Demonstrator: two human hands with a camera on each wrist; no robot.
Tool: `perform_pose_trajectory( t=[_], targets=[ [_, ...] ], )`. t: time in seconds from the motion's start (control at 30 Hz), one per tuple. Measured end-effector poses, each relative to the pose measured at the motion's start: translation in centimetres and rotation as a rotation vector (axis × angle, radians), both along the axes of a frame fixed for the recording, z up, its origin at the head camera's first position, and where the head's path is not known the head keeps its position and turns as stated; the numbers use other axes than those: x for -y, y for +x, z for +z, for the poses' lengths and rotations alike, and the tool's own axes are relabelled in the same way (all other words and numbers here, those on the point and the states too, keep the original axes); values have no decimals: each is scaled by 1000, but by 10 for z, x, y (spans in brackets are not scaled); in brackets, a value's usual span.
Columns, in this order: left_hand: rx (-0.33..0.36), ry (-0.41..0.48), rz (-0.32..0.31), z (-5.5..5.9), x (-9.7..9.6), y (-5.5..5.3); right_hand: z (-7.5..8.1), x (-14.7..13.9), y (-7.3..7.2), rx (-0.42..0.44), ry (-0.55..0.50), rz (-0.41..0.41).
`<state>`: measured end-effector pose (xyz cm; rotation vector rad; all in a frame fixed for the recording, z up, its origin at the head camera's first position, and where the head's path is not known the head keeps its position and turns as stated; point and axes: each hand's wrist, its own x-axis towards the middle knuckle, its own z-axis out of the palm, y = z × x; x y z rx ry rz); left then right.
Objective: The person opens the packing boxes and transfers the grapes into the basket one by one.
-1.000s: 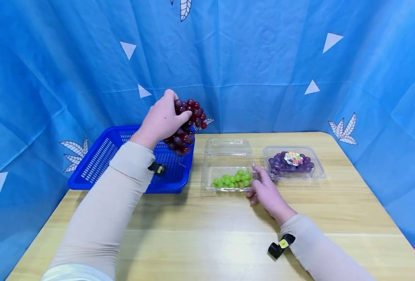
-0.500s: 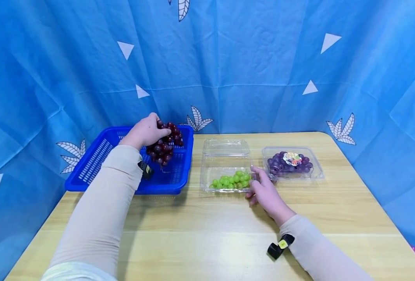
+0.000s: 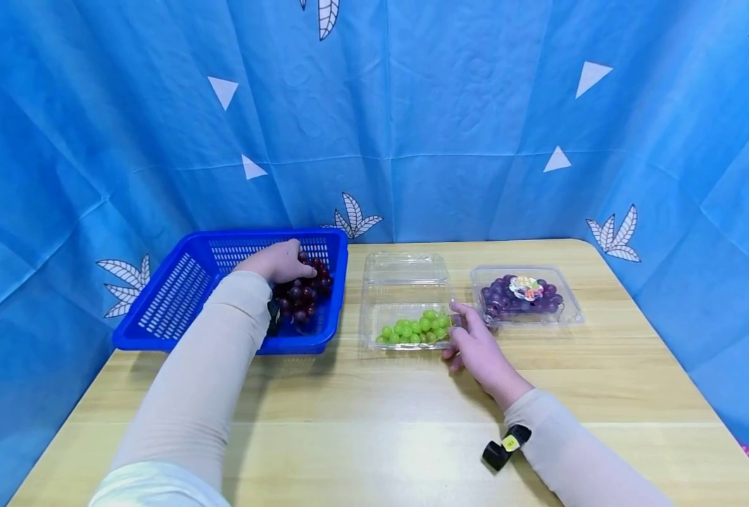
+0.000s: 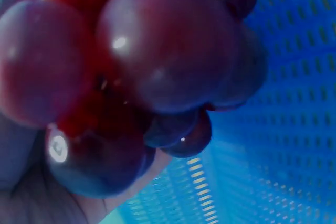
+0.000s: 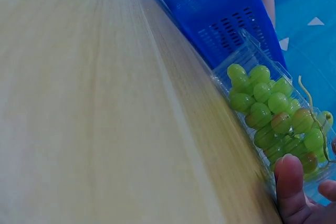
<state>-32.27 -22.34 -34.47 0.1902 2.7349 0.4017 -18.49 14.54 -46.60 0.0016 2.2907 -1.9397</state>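
Grapes (image 3: 299,299) in left grip (image 3: 281,261), inside basket (image 3: 181,296)

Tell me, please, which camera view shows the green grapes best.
The right wrist view: there the green grapes appear closest and largest, so single fruits stand out clearly. The head view shows them small, inside the open clear plastic box. The left wrist view does not show them.

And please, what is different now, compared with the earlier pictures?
The left hand, holding the red grapes, has moved down and slightly left, from above the blue basket into it; it has not let go. The right hand stays at the open clear box, the green grapes stay inside, and the closed box of purple grapes has not moved.
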Motion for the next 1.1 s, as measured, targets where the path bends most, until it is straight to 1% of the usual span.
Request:
perform_pose_trajectory(
  t=[0.1,0.17,0.3,0.4,0.5,0.7,0.8,0.87,1.0,1.1],
  targets=[
    [28,-4,-5,-10,1,-3,0,-2,0,0,8,-10],
    [55,-20,3,-16,3,-4,-1,-2,0,-2,15,-6],
    [102,-55,23,-23,6,-5,-1,-2,1,-4,19,-4],
    [128,-62,47,-24,7,-5,0,-2,1,-7,16,-3],
    [129,-63,55,-24,7,-5,-1,-2,0,-9,12,-2],
    [117,-78,28,-22,11,-2,-2,-1,0,2,14,5],
    [82,-67,16,-20,13,1,-3,0,1,11,18,4],
    [50,-50,14,-14,13,4,-4,0,1,13,19,4],
    [-46,-52,-6,5,1,9,-3,-1,0,8,11,-3],
    [-144,-59,-35,20,-14,13,-1,-1,0,0,8,-6]
  ],
)
